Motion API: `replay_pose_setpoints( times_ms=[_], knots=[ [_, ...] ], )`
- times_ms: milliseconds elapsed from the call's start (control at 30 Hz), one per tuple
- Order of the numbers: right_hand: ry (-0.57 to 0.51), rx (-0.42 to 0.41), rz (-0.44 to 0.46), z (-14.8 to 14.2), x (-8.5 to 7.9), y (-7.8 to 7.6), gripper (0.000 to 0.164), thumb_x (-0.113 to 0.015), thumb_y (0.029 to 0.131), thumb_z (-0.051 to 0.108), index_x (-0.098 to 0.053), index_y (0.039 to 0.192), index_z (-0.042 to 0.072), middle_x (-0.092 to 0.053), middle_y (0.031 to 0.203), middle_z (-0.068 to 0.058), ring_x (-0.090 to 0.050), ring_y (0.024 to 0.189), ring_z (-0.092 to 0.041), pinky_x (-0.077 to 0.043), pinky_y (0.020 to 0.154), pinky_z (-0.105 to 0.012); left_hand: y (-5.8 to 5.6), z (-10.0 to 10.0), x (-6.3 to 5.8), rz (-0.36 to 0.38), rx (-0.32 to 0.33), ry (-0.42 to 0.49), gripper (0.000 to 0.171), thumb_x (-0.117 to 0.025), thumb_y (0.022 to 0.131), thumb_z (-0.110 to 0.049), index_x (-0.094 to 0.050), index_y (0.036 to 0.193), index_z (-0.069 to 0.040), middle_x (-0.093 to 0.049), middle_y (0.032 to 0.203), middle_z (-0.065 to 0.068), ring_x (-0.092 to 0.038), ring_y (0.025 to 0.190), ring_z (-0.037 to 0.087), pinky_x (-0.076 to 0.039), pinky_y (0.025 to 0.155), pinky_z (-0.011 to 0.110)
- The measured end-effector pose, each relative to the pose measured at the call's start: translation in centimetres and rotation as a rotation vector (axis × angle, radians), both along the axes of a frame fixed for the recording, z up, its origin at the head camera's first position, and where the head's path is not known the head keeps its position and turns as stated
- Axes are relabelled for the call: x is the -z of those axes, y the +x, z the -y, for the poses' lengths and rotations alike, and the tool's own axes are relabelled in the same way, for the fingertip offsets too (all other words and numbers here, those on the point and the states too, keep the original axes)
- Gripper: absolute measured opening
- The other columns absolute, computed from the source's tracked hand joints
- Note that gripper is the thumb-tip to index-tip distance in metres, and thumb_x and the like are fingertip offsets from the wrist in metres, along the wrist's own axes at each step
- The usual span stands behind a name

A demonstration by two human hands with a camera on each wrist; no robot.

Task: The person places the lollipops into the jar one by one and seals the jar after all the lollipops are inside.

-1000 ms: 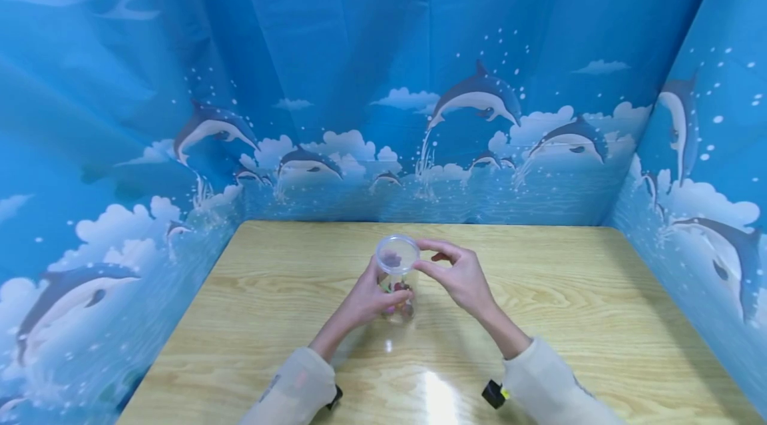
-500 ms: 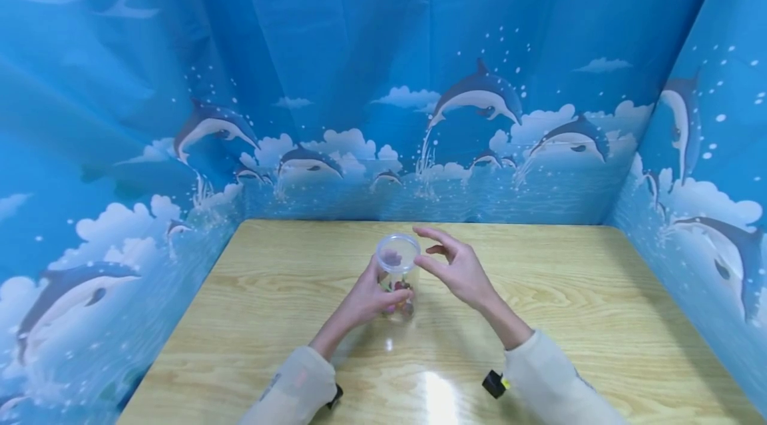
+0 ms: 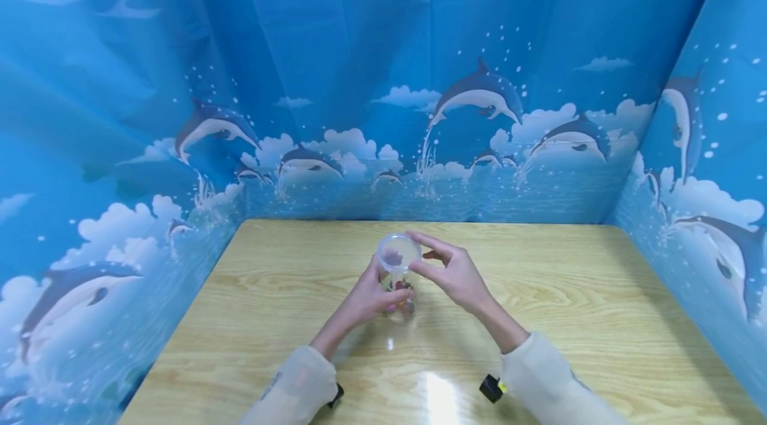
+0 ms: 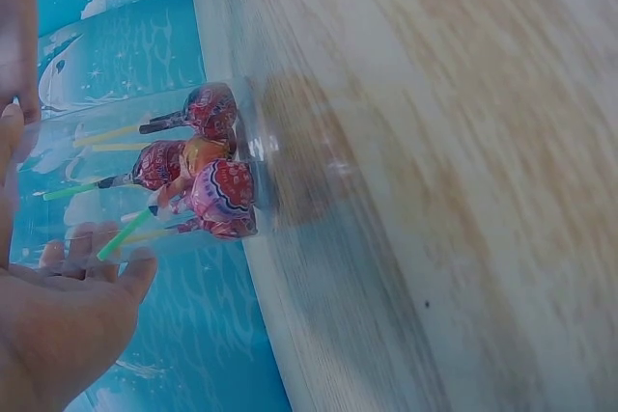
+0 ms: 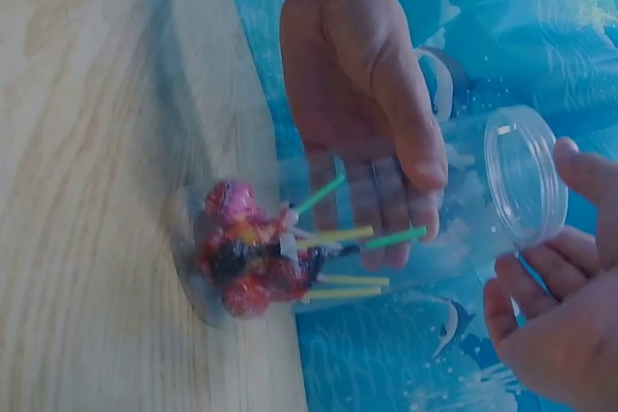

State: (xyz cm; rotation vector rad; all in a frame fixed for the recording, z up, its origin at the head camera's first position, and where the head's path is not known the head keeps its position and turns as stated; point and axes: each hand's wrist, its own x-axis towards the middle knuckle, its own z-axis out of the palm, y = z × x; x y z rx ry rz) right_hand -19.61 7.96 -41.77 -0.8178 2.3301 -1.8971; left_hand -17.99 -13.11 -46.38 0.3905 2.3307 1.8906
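Note:
A clear plastic jar (image 5: pixel 463 166) stands upright on the table, a round transparent lid (image 3: pixel 398 253) at its top. Several lollipops (image 4: pixel 220 176) in red, pink and orange wrappers lie at the jar's bottom, their green and yellow sticks pointing up. My left hand (image 3: pixel 367 295) wraps the jar's side, thumb in front and fingers behind. At the lid's right side, my right hand (image 3: pixel 457 276) holds the rim between its thumb and fingers; the right wrist view shows them at opposite edges of the lid.
The wood-grain table (image 3: pixel 575 318) extends around the jar, with bright glare near its front. Blue dolphin-print curtains (image 3: pixel 335 112) close off the back and both sides. Small black devices (image 3: pixel 493 388) sit at both sleeves.
Half a second ago my right fingers were spread just off the lid; now they have closed in leftward onto its rim. My left hand and the jar have stayed nearly still.

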Motion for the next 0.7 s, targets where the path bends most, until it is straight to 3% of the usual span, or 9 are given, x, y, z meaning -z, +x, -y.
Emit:
replay_pose_setpoints(
  times_ms=[100,167,333,400,433,500,600,700],
  knots=[
    [-0.01,0.063,0.005,0.35,0.03,0.49,0.054,-0.078,0.094,0.022,-0.061,0.145,0.018,-0.059,0.148,-0.004,-0.06,0.119,-0.045,-0.056,0.065,-0.028,0.05,-0.01,0.07,0.002,-0.011,0.001,0.1,-0.087,0.083,-0.009,-0.025,0.161,-0.016,-0.046,0.154,0.021,-0.058,0.124,0.038,-0.064,0.068,0.039],
    [-0.007,0.096,-0.002,0.52,0.05,0.76,0.054,-0.079,0.093,0.022,-0.062,0.144,0.019,-0.061,0.146,-0.003,-0.06,0.118,-0.044,-0.055,0.063,-0.027,0.08,-0.06,0.17,-0.006,-0.018,0.005,0.099,-0.086,0.083,-0.008,-0.026,0.16,-0.014,-0.046,0.154,0.023,-0.054,0.129,0.042,-0.063,0.068,0.036],
    [0.0,0.155,-0.041,0.67,0.2,0.97,0.053,-0.081,0.091,0.023,-0.065,0.141,0.018,-0.063,0.143,-0.001,-0.061,0.123,-0.036,-0.055,0.092,-0.04,0.02,-0.46,0.23,-0.032,-0.041,0.008,0.093,-0.085,0.083,-0.004,-0.03,0.158,-0.008,-0.046,0.153,0.025,-0.057,0.123,0.046,-0.061,0.062,0.03],
    [0.0,0.166,-0.048,0.64,0.23,0.98,0.053,-0.082,0.09,0.023,-0.065,0.141,0.017,-0.063,0.142,-0.001,-0.061,0.123,-0.033,-0.053,0.098,-0.047,-0.03,-0.65,0.18,-0.036,-0.051,0.008,0.092,-0.085,0.082,-0.002,-0.031,0.156,-0.005,-0.046,0.152,0.026,-0.062,0.11,0.044,-0.06,0.059,0.029],
    [0.002,0.166,-0.047,0.58,0.22,0.95,0.053,-0.082,0.09,0.023,-0.065,0.141,0.016,-0.063,0.142,-0.001,-0.061,0.122,-0.033,-0.054,0.097,-0.047,-0.04,-0.74,0.14,-0.038,-0.052,0.008,0.091,-0.085,0.082,-0.001,-0.031,0.156,-0.004,-0.046,0.152,0.027,-0.065,0.104,0.041,-0.06,0.058,0.029],
    [0.003,0.156,-0.032,0.49,0.14,0.89,0.054,-0.082,0.091,0.023,-0.065,0.141,0.015,-0.063,0.143,-0.004,-0.063,0.118,-0.032,-0.058,0.087,-0.042,-0.04,-0.82,0.11,-0.051,-0.057,0.0,0.091,-0.085,0.082,-0.002,-0.032,0.155,-0.004,-0.047,0.151,0.027,-0.063,0.11,0.039,-0.06,0.059,0.029],
    [0.006,0.125,-0.006,0.36,0.13,0.74,0.054,-0.08,0.092,0.022,-0.063,0.143,0.014,-0.061,0.145,-0.007,-0.064,0.115,-0.035,-0.059,0.077,-0.034,0.08,-0.64,0.08,-0.039,-0.053,-0.014,0.091,-0.086,0.082,-0.006,-0.032,0.155,-0.007,-0.047,0.151,0.025,-0.066,0.099,0.038,-0.062,0.061,0.035],
    [0.023,0.092,0.008,0.24,0.23,0.83,0.057,-0.078,0.094,0.024,-0.059,0.147,0.014,-0.056,0.15,-0.007,-0.063,0.118,-0.036,-0.061,0.078,-0.033,0.34,0.04,0.09,-0.013,-0.017,-0.04,0.093,-0.086,0.084,-0.012,-0.03,0.158,-0.014,-0.045,0.155,0.022,-0.063,0.111,0.043,-0.063,0.077,0.045]
  ],
)
